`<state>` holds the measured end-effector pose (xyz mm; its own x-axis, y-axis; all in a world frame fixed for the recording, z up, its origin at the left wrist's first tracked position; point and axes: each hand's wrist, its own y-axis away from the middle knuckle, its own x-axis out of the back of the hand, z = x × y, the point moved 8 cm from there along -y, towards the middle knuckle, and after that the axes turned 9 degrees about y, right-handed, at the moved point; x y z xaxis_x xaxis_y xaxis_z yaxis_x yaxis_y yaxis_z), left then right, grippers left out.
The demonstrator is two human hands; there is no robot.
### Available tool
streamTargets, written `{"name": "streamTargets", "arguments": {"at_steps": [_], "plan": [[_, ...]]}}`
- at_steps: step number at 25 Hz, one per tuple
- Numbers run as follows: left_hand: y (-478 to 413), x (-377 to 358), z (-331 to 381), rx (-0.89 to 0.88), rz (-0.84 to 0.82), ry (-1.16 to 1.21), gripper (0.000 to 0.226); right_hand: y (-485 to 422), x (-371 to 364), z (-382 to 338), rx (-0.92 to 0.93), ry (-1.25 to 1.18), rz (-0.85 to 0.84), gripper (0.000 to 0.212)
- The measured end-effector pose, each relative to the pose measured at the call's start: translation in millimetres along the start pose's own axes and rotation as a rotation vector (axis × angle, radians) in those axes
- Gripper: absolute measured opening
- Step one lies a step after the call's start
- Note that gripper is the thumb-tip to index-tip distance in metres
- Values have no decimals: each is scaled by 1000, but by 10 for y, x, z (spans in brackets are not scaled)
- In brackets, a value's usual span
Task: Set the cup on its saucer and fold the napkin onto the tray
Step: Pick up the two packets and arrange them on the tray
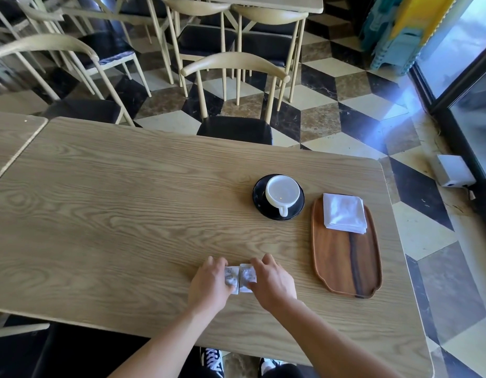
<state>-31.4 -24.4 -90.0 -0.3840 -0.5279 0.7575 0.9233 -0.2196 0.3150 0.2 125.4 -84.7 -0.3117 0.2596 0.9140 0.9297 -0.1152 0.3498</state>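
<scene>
A white cup (282,194) stands upright on a black saucer (259,193), its handle pointing toward me. To the right lies a wooden tray (345,266) with a folded white napkin (343,213) on its far end. Near the table's front edge, my left hand (209,285) and my right hand (272,282) rest side by side on two small white printed packets (240,278). Each hand has its fingers on one packet, and the packets lie flat on the table.
The wooden table (127,214) stretches left. A chair (233,105) stands at its far side, with more chairs and tables behind. A second table (10,137) adjoins on the left. The table's right edge drops to a checkered floor.
</scene>
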Motion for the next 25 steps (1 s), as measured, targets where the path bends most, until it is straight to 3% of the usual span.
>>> {"name": "streamTargets", "arguments": {"at_steps": [10, 16, 20, 25], "plan": [[-60, 27, 83, -124, 10, 94, 22, -100, 23, 174, -92, -279, 51, 20], [-263, -2, 173, 32, -45, 287, 24, -83, 235, 555, -231, -570, 95, 12], [-427, -67, 524, 56, -67, 485, 24, 9, 464, 996, -364, -719, 172, 12], [-532, -228, 1271, -73, -80, 425, 16, 228, 724, 1687, -497, -759, 283, 16]]}}
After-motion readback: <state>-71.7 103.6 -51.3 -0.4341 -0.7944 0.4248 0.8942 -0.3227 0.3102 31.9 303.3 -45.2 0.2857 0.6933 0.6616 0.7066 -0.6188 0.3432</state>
